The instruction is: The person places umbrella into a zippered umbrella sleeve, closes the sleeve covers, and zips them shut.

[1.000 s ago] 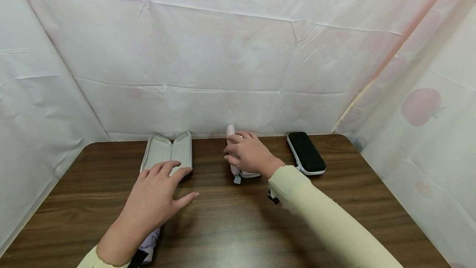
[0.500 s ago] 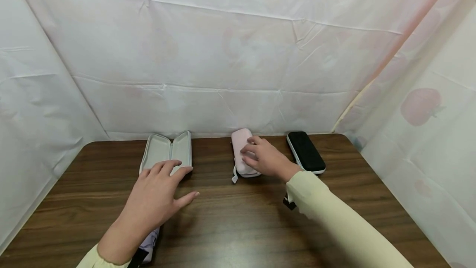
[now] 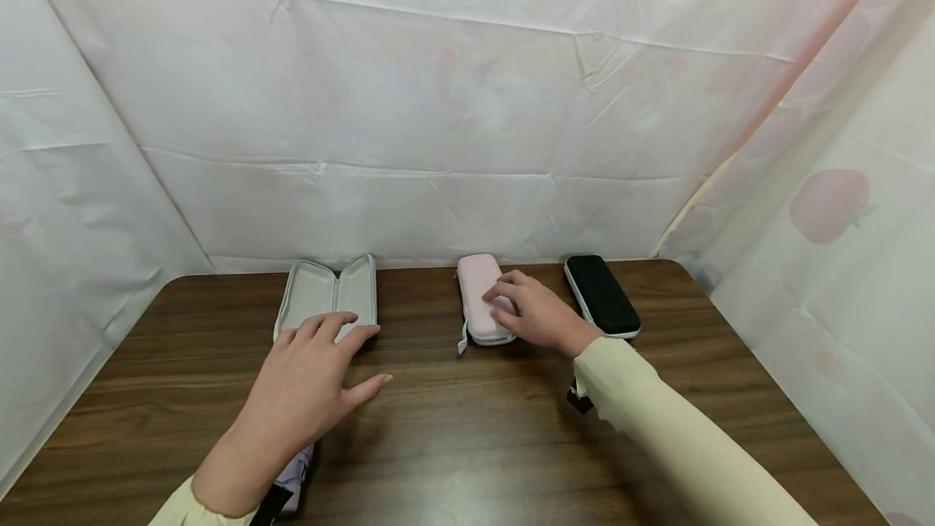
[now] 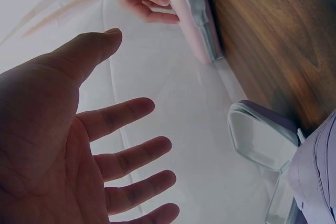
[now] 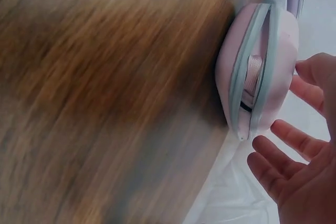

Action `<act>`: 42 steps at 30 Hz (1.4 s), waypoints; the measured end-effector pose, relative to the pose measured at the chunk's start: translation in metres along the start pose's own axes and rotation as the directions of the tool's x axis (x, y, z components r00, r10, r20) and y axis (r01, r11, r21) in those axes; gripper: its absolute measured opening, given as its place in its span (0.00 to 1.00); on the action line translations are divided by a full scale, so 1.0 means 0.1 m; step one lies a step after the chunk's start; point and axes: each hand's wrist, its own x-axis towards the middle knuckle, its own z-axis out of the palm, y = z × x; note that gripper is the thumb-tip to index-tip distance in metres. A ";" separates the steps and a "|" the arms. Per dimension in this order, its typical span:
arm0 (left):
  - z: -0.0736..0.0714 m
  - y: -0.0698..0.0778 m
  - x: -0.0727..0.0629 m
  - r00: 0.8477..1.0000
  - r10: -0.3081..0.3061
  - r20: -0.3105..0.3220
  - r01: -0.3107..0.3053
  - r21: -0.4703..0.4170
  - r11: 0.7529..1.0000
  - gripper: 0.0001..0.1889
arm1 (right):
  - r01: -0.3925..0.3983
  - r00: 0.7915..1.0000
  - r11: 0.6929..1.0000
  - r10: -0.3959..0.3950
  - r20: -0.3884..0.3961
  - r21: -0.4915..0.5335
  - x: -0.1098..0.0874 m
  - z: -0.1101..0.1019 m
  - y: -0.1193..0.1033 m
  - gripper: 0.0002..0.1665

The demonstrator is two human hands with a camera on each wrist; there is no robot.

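Note:
A pink zip case [image 3: 478, 291] with a grey zip lies at the table's far side, lid down. In the right wrist view its zip gapes, showing pale pink webbing [image 5: 254, 73] and a dark strip inside. My right hand [image 3: 536, 311] is at the case's right side, fingers loosely bent, fingertips right at the lid. My left hand [image 3: 307, 380] hovers with fingers spread and nothing in it, overlapping the near edge of an unfolded case [image 3: 310, 295] with pale grey insides. That case's outside looks purple in the left wrist view.
A black case with white trim [image 3: 601, 296] lies closed at the back right. Under my left wrist is a lilac, folded-looking item [image 3: 295, 473]. A white sheet [image 3: 438, 104] hangs right behind the wooden table [image 3: 453, 445].
The pink case's lid, tilted up on its left side under my right hand, has come down flat. My right hand has drawn back rightward. My left hand has stayed in place.

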 end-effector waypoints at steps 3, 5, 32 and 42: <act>-0.01 0.00 0.00 1.000 -0.001 0.002 0.001 -0.001 1.000 0.31 | -0.002 1.000 1.000 0.002 -0.008 0.022 -0.01 0.00 0.03 0.15; -0.01 0.00 0.00 1.000 -0.001 0.003 0.001 -0.001 1.000 0.31 | 0.002 1.000 0.999 -0.001 -0.016 0.033 -0.02 0.02 0.05 0.15; -0.01 -0.01 -0.02 1.000 0.009 -0.014 -0.009 0.004 1.000 0.31 | 0.167 0.985 0.968 -0.153 0.083 -0.189 -0.21 -0.02 -0.06 0.30; -0.04 0.01 -0.03 1.000 0.004 0.002 -0.004 -0.004 1.000 0.31 | 0.207 0.978 0.960 -0.203 0.041 -0.190 -0.24 0.10 -0.11 0.26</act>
